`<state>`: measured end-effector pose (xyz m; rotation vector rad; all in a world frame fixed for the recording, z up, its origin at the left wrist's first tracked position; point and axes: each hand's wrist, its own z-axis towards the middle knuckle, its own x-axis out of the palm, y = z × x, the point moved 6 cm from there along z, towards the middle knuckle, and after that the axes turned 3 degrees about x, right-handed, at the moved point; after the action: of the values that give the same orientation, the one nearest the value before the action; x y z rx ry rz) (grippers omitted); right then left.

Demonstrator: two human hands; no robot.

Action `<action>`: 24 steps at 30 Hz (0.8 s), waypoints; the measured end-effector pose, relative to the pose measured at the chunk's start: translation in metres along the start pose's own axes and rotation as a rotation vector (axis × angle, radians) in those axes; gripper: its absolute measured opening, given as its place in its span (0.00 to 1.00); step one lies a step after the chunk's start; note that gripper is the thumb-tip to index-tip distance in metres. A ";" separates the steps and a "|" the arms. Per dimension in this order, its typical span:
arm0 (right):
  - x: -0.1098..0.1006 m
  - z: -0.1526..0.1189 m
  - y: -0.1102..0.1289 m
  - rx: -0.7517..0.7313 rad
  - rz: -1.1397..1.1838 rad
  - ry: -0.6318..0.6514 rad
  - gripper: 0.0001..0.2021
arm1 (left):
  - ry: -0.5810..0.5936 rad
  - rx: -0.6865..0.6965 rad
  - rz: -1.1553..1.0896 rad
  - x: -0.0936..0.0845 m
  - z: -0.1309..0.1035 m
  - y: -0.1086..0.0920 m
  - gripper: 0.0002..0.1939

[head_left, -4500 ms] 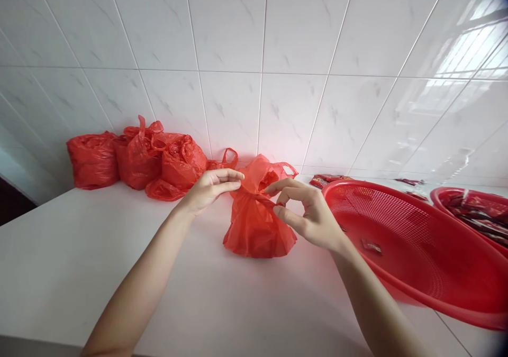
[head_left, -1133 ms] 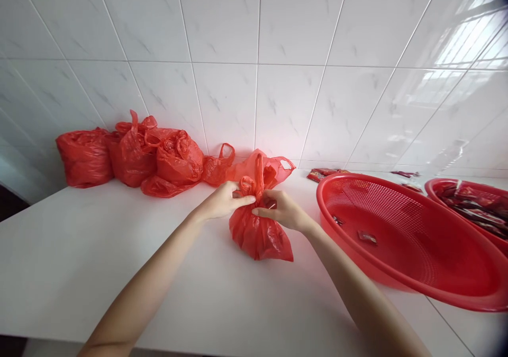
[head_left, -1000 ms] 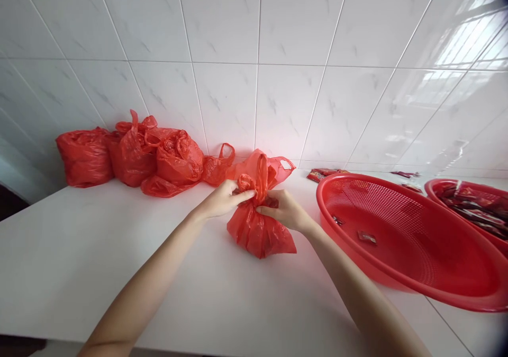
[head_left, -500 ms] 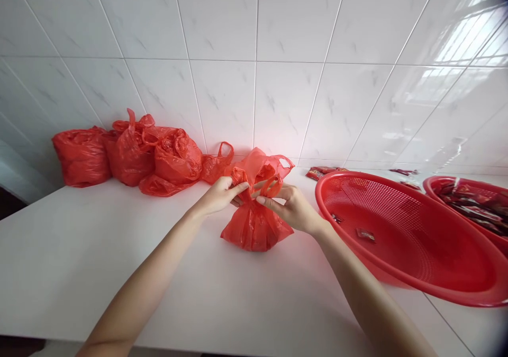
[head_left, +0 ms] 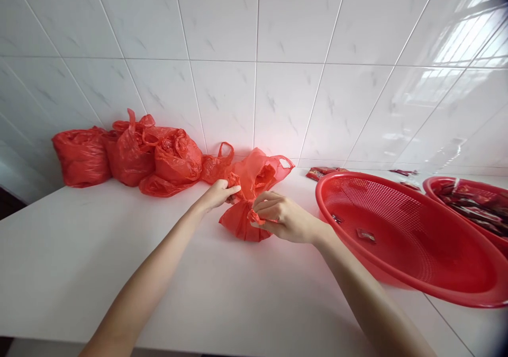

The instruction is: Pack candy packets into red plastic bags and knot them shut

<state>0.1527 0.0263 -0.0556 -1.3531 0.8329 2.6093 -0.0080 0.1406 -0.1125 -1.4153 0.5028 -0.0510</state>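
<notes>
A small filled red plastic bag [head_left: 240, 220] rests on the white table, its neck gathered between my hands. My left hand [head_left: 219, 194] is closed on one handle of the bag, to the left of the neck. With fingers pinched, my right hand [head_left: 283, 217] grips the other handle at the front right and covers part of the bag. Just behind, a loose, crumpled red plastic bag [head_left: 257, 169] lies against the wall. What the small bag contains is hidden.
Several full red bags [head_left: 129, 153] line the wall at the left. At the right stand a large red basket [head_left: 397, 209] with a few small packets and a second red basket [head_left: 432, 185] full of packets. More red packets [head_left: 317, 173] lie by the wall.
My right hand has moved down and toward me, closing from a spread pinch around the handle loop. My left hand has stayed nearly in place, and the small bag now tilts slightly left.
</notes>
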 end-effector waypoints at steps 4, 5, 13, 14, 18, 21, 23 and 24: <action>-0.005 0.000 -0.009 0.160 0.164 -0.100 0.19 | -0.018 0.100 0.006 -0.002 -0.001 -0.015 0.21; -0.006 -0.001 -0.011 0.208 0.221 -0.144 0.18 | -0.019 0.158 0.005 -0.001 -0.005 -0.025 0.20; -0.006 0.001 -0.023 0.361 0.489 -0.329 0.16 | 0.107 0.439 -0.057 0.026 -0.055 -0.095 0.16; -0.008 0.000 -0.024 0.381 0.508 -0.367 0.16 | 0.109 0.449 -0.054 0.029 -0.058 -0.097 0.20; -0.022 -0.008 -0.024 0.440 0.518 -0.615 0.16 | 0.113 0.406 0.064 0.045 -0.060 -0.088 0.38; -0.027 -0.008 -0.018 0.445 0.419 -0.646 0.19 | 0.191 0.364 0.071 0.066 -0.057 -0.078 0.21; -0.029 -0.005 -0.012 0.414 0.364 -0.596 0.19 | 0.223 0.338 0.049 0.077 -0.055 -0.070 0.17; -0.030 -0.004 -0.008 0.395 0.339 -0.561 0.17 | 0.217 0.323 0.046 0.080 -0.053 -0.066 0.18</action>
<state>0.1763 0.0365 -0.0371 -0.3735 1.4492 2.6275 0.0616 0.0535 -0.0775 -1.0862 0.6738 -0.2408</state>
